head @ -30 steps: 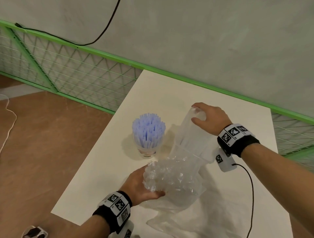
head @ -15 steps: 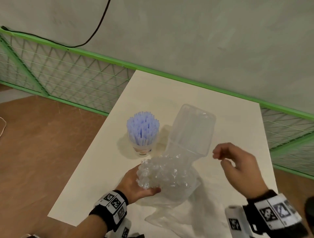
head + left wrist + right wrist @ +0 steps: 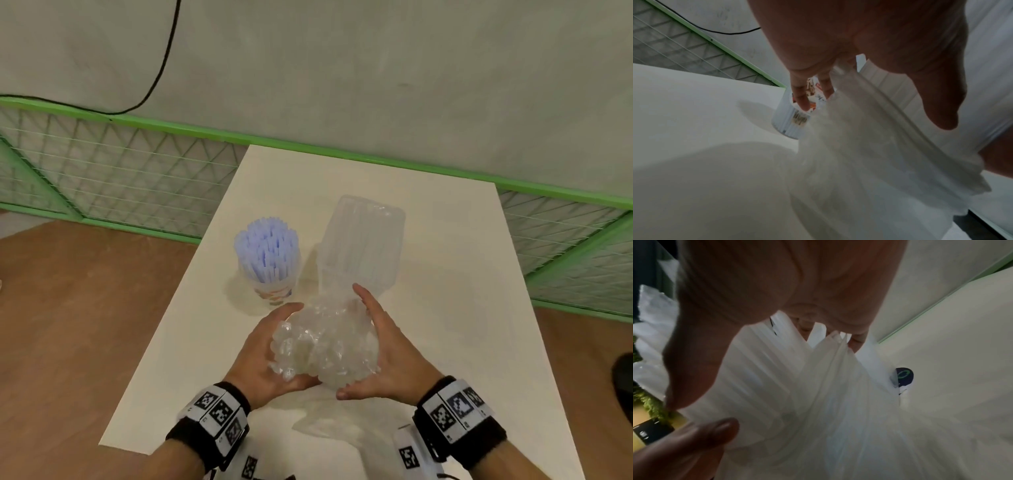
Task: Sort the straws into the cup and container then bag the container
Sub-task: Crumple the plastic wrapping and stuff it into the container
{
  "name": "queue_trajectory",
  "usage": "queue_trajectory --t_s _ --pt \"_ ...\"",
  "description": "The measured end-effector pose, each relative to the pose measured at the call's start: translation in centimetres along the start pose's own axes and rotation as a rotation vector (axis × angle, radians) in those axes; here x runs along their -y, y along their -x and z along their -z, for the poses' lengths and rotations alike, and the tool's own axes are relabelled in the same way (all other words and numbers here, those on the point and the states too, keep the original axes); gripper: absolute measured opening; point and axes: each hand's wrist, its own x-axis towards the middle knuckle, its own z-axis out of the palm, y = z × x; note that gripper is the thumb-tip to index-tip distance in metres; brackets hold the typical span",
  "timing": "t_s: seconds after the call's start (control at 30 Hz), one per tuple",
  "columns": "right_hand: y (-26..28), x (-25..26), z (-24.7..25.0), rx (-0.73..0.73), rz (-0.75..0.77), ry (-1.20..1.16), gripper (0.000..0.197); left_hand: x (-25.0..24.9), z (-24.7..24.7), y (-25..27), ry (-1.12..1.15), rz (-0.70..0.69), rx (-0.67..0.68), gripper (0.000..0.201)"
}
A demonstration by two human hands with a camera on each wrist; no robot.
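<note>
From the head view, the left hand (image 3: 265, 356) and right hand (image 3: 383, 346) cup the straw-filled container (image 3: 359, 257) through the bag (image 3: 325, 346) (fingers curved round it), tilted on the worktop (image 3: 445, 274). Only the left wrist view shows the printed label on the cup (image 3: 795, 118), which holds blue straws (image 3: 265, 251) just beside the container.

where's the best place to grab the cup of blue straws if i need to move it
Grip the cup around its lower wall, coming in level from its left, open-table side. It stands upright with the blue straws fanning out above the rim, so a top grasp would hit them; the bagged container crowds its right.
</note>
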Motion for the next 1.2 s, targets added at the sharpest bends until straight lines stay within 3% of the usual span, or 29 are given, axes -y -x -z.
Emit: queue_trajectory --t_s 0.13,0.23,0.43,0.6,0.73,0.87,1.03,1.2 --pt "-0.1 0.2 -0.1 0.013 0.124 0.1 0.116 -1.5 0.0 0.3 -0.068 -0.122 -0.025 0.1" --pt "-0.2 0.1 -0.6 0.041 0.136 0.151 0.115 -1.9 -0.4 0.7 -0.057 -0.119 0.049 0.104" --pt "-0.6 1.1 -1.5 -0.035 0.086 -0.052 0.102 -2.6 -0.7 0.9 -0.005 -0.07 0.04 0.096" --pt "-1.4 3.5 -0.2 -0.076 0.207 -0.113 0.094 -2.8 -0.1 0.3 0.095 -0.088 -0.046 0.091" --pt "-2.6 3.4 -0.3 0.054 0.152 -0.075 0.105 -2.3 -0.1 0.0 0.139 0.018 -0.022 0.094" --pt "-3.3 2.4 -1.1 0.084 0.057 -0.06 0.101 -2.0 -0.2 0.1 0.131 0.103 -0.038 0.092" --pt "-3.8 2.9 -1.1 0.052 0.108 -0.081 0.102 -2.7 0.5 -0.4 0.172 0.116 -0.021 0.098" --pt "-4.4 2.5 -1.3 0.069 0.136 -0.023 0.11 -2.9 0.8 -0.3 0.161 0.176 -0.026 0.082"
